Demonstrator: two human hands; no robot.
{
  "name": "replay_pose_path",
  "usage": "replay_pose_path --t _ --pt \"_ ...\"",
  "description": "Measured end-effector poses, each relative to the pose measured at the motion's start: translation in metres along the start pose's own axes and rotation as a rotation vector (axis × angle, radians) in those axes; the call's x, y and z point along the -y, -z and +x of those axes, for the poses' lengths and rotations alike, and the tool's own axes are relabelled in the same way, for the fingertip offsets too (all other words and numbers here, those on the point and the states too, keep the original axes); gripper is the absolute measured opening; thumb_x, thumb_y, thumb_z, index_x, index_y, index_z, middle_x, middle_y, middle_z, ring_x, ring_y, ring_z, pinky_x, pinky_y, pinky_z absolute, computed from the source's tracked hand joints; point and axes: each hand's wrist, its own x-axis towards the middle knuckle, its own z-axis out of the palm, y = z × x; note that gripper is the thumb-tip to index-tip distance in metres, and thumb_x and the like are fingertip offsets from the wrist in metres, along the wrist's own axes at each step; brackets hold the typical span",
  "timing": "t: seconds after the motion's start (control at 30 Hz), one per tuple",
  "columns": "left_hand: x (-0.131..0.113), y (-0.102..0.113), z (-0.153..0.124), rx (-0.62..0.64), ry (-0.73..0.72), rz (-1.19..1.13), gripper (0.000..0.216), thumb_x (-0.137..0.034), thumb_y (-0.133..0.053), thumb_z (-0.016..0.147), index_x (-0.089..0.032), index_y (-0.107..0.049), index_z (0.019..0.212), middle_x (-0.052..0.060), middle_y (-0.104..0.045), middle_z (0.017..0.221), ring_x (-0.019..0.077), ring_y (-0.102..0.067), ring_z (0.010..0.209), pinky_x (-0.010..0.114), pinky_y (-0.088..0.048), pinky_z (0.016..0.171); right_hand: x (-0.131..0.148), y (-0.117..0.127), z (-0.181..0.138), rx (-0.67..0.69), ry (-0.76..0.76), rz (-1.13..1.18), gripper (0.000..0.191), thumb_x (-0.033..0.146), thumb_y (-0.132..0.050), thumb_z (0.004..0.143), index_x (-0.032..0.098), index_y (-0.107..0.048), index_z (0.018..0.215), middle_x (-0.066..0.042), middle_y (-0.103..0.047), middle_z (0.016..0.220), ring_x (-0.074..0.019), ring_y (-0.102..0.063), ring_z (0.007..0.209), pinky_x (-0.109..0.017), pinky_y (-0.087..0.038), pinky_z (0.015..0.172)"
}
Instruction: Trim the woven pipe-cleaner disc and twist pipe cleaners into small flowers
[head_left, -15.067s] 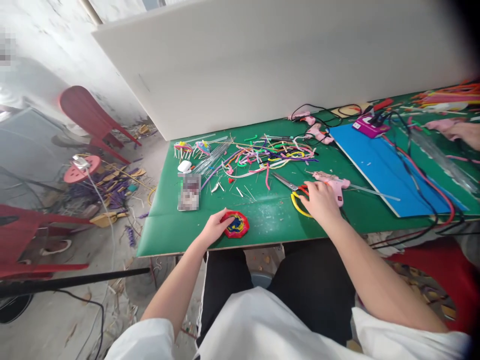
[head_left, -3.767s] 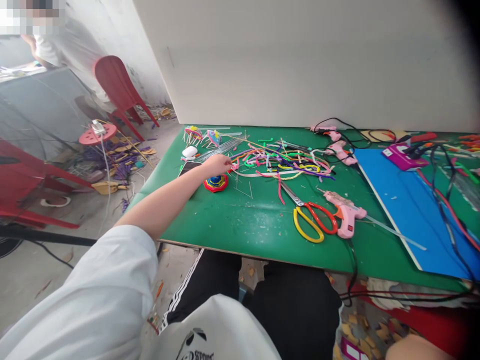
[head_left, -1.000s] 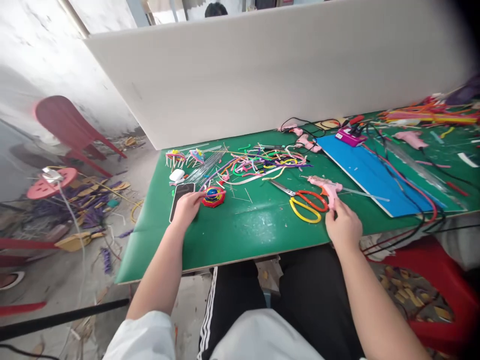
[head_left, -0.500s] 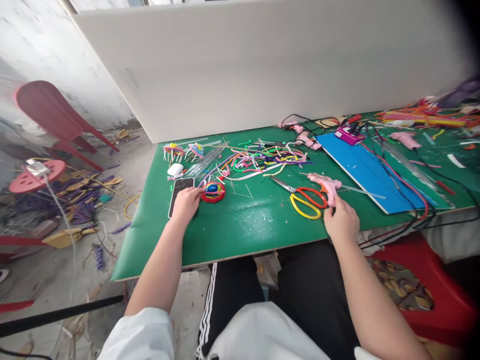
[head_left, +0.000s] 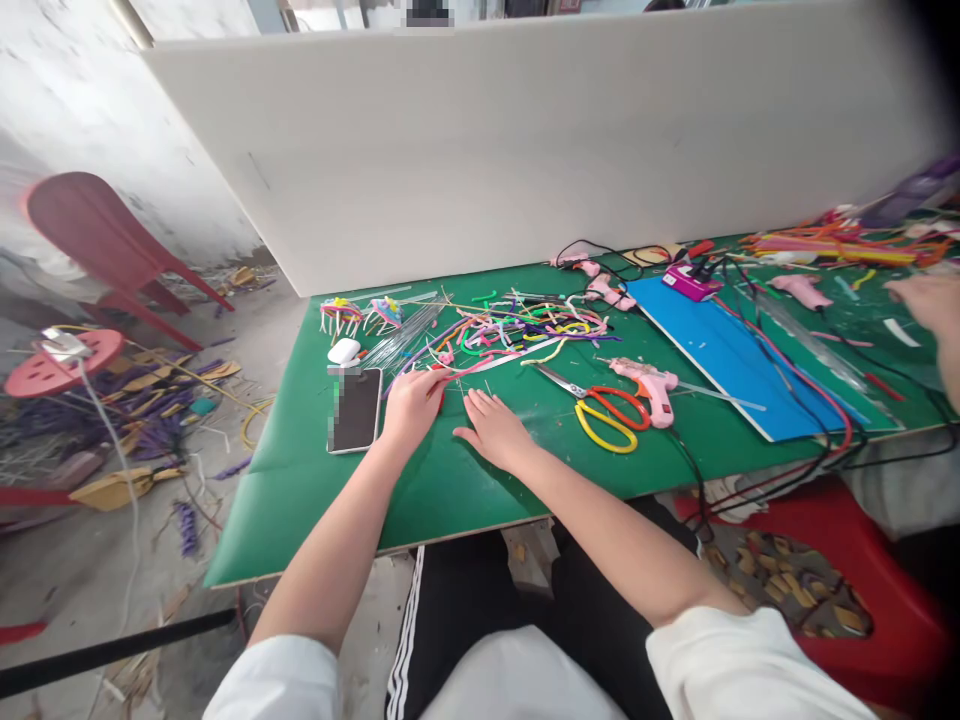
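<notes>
My left hand (head_left: 412,408) is closed, fingertips pinched at the end of a pink pipe cleaner (head_left: 480,367) that runs right toward the pile. Under those fingers a bit of the red rim of a round coiled disc (head_left: 439,402) shows; the rest is hidden. Beside it, my right hand (head_left: 495,430) is held low over the table, fingers stretched out and nothing in them. A pink glue gun (head_left: 654,390) lies to the right, next to scissors (head_left: 611,412) with orange and yellow handles. Left of my left hand lies a phone (head_left: 355,410).
Mixed pipe cleaners (head_left: 525,322) and clear sticks (head_left: 405,335) cover the middle back of the green table (head_left: 300,520). Two small colourful pieces (head_left: 341,312) and a white case (head_left: 344,351) stand left. Right are a blue board (head_left: 720,370), a purple power strip (head_left: 691,282), cables and another person's hand (head_left: 930,305).
My right hand has let go of the glue gun and moved left beside my left hand. My left hand has moved right, off the phone and over the disc. Another person's hand has appeared at right.
</notes>
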Motion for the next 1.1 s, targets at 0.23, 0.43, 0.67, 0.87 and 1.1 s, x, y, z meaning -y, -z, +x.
replay_pose_path --t 0.23,0.43,0.67,0.87,1.1 --pt "0.01 -0.023 0.0 -0.077 -0.07 0.034 0.026 -0.024 -0.046 0.088 -0.019 -0.068 0.101 0.006 -0.072 0.088 0.0183 -0.064 0.082 0.032 -0.047 0.078 -0.034 0.011 0.007 -0.175 0.143 0.139 0.041 0.037 -0.043 0.09 0.012 -0.06 0.117 -0.014 -0.056 0.129 -0.0243 -0.048 0.123 -0.041 -0.039 0.103" --pt "0.015 -0.026 -0.005 -0.077 -0.199 0.049 0.025 -0.02 -0.047 0.088 -0.017 -0.069 0.097 0.006 -0.072 0.084 0.0189 -0.062 0.077 0.032 -0.046 0.073 -0.058 0.044 -0.01 -0.724 -0.001 0.228 0.026 0.025 -0.048 0.088 0.021 -0.065 0.109 -0.007 -0.068 0.105 -0.0186 -0.061 0.099 -0.036 -0.048 0.091" --pt "-0.005 -0.029 -0.011 0.041 -0.132 -0.193 0.022 -0.02 -0.05 0.086 -0.019 -0.069 0.098 0.003 -0.072 0.087 0.0136 -0.065 0.075 0.024 -0.05 0.071 -0.059 0.036 -0.01 -0.526 0.101 0.058 0.024 0.018 -0.049 0.088 0.018 -0.069 0.1 -0.005 -0.072 0.089 -0.0182 -0.063 0.082 -0.03 -0.051 0.075" --pt "-0.006 -0.027 -0.012 0.116 0.067 -0.299 0.02 -0.027 -0.053 0.085 -0.021 -0.07 0.094 0.001 -0.072 0.081 0.0116 -0.066 0.06 0.023 -0.05 0.063 -0.063 0.037 -0.01 -0.493 -0.072 0.169 0.016 0.026 -0.058 0.083 0.018 -0.071 0.084 -0.004 -0.072 0.079 -0.0179 -0.066 0.075 -0.028 -0.05 0.07" --pt "-0.002 -0.022 -0.008 0.158 0.27 -0.414 0.026 -0.038 -0.055 0.082 -0.02 -0.07 0.092 0.001 -0.068 0.068 0.014 -0.064 0.06 0.025 -0.05 0.061 -0.067 0.038 -0.01 -0.526 -0.107 0.299 0.018 0.021 -0.055 0.085 0.021 -0.068 0.097 -0.003 -0.073 0.092 -0.0166 -0.068 0.08 -0.026 -0.051 0.072"
